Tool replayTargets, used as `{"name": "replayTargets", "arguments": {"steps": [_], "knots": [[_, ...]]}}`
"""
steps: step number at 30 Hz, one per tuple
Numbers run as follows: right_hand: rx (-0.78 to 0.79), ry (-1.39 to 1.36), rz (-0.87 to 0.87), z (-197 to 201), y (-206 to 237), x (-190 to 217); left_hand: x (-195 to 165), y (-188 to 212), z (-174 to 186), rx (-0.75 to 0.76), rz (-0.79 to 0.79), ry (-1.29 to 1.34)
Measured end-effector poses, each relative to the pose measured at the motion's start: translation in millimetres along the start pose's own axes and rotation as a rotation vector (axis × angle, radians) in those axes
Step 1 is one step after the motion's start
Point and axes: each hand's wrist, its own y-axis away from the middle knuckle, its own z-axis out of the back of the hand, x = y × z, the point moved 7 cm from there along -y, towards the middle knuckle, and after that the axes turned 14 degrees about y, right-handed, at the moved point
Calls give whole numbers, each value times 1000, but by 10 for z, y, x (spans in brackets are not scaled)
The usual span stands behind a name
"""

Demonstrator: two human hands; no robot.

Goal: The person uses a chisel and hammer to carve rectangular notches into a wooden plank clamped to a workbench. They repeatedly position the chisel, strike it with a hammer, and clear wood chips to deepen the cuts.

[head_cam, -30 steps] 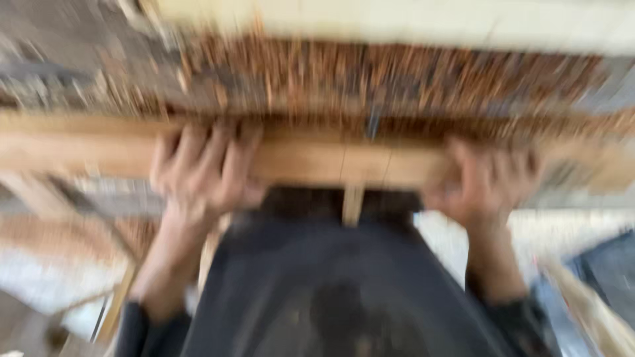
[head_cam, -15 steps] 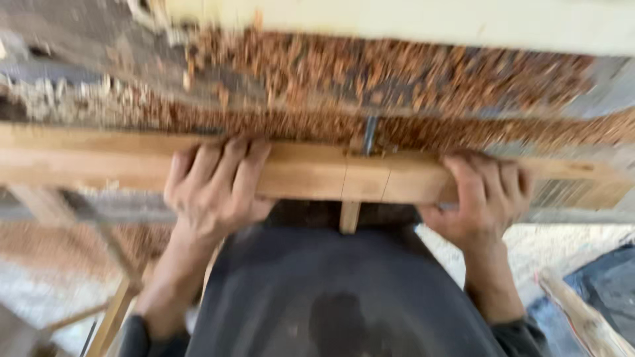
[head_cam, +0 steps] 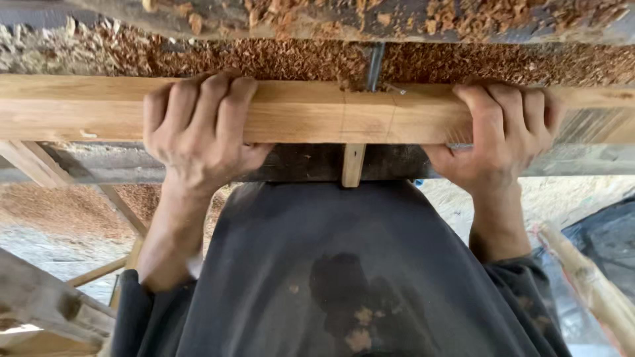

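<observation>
Lying steadier and sharper than half a second ago, with the wooden beam (head_cam: 311, 111) now stretching level across the whole width and sitting a little lower in view. Gripping that beam from the near side: left hand (head_cam: 195, 129) curled over its top left of the middle, right hand (head_cam: 499, 135) clenched round it toward the right end, both much where they were before. Pressing against the bench's front edge, just below the beam, a dark apron or shirt (head_cam: 344, 277), stained at its centre. Spreading thick along the bench top behind the beam, reddish wood shavings (head_cam: 278, 58). Hanging under the beam's middle, a short wooden peg (head_cam: 352, 165). Rising behind it, possibly a metal rod (head_cam: 375, 66), half hidden. Slanting at the lower left, pale timber braces (head_cam: 46, 311).
</observation>
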Motion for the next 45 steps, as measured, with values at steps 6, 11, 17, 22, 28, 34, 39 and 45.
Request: {"name": "replayTargets", "arguments": {"steps": [6,11,17,22,28,34,39,45], "knots": [[-70,110,53,41,-101,-51,55,-68,8,-5,21,54],[-4,2,-6,76,-94,-57,-20,-42,96,40,117,128],[-4,10,22,28,7,-79,-79,-75,103,75,73,106],[-115,30,-18,25,-153,-157,64,-277,130,-66,19,108],[-74,-7,-7,5,-215,-162,79,-310,50,-2,16,78],[-23,57,35,13,-92,-106,62,-156,31,61,33,124],[-34,-27,-84,-20,8,-22,56,-131,158,-35,112,182],[-81,64,43,-251,19,60,184,71,70,42,79,105]]}}
